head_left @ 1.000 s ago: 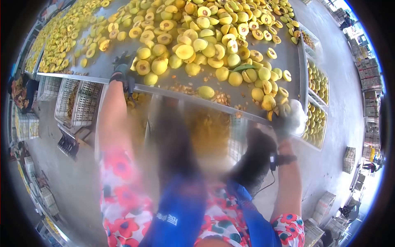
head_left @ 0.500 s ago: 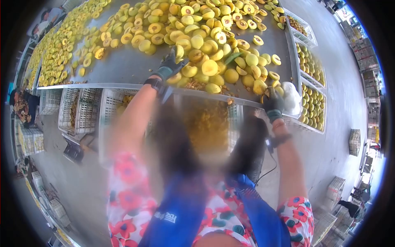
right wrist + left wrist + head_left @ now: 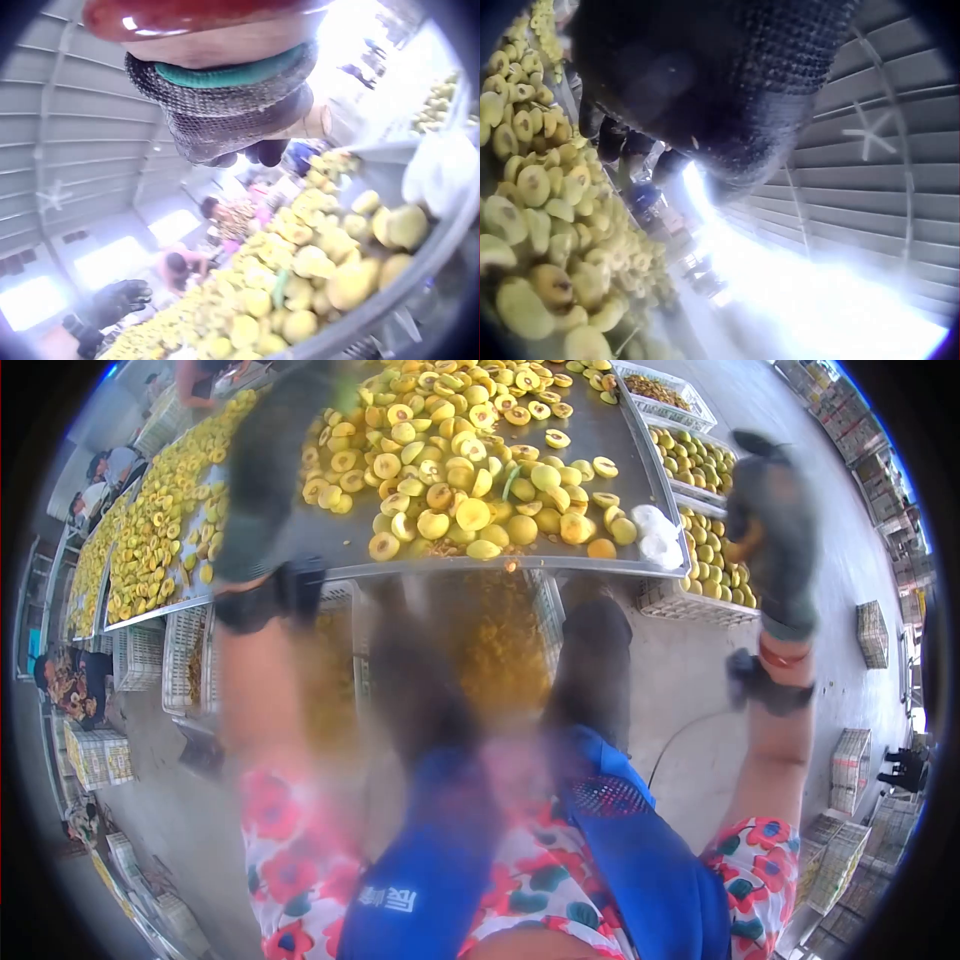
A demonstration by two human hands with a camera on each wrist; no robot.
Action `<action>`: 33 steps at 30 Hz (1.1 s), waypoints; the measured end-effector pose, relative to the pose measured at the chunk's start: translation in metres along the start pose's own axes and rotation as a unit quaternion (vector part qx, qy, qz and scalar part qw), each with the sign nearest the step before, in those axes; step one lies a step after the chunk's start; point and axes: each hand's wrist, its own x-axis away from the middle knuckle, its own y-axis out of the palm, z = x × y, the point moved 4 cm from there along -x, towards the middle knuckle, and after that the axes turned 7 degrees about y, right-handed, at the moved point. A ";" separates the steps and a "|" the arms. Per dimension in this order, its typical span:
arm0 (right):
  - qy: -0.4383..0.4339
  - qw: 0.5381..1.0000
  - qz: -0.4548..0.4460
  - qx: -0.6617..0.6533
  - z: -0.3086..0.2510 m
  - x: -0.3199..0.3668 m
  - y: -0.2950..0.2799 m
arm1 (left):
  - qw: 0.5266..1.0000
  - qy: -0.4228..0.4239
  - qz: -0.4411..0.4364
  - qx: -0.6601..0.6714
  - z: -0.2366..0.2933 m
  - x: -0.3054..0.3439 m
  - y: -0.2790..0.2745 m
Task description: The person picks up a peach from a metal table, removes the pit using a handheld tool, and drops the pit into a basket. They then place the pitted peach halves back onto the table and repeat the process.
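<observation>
Wearing a dark knit glove, my left hand (image 3: 268, 480) is raised over the left part of the metal table (image 3: 400, 555), blurred in the head view. The right wrist view shows that left hand (image 3: 124, 298) with its fingers stretched out and nothing in them. My right hand (image 3: 785, 525), gloved too, is lifted off to the right, above the crates. It grips a tool whose pale wooden handle (image 3: 309, 124) sticks out of the fist; its working end is hidden. Yellow peach halves (image 3: 470, 515), many showing pits, are heaped on the table between the hands.
A white plastic bag (image 3: 656, 538) lies at the table's right front corner. Crates of whole peaches (image 3: 710, 560) stand beside it. Under the table edge is a container of yellowish scraps (image 3: 505, 640). Other people (image 3: 180, 264) work across the table.
My left hand has moved off the peach heap, up and to the left. The right hand has left the table's front corner, rising to the right. The head view has shifted.
</observation>
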 end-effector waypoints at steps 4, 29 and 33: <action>-0.122 0.966 -0.152 -0.172 -0.091 0.070 0.046 | 0.998 0.039 0.040 -0.004 0.088 0.003 -0.033; 0.223 0.945 -0.204 -0.120 0.086 0.187 0.233 | 0.992 -0.029 0.088 -0.090 0.160 0.127 -0.054; 0.231 0.946 -0.199 -0.110 0.095 0.191 0.238 | 0.991 -0.028 0.095 -0.093 0.166 0.125 -0.052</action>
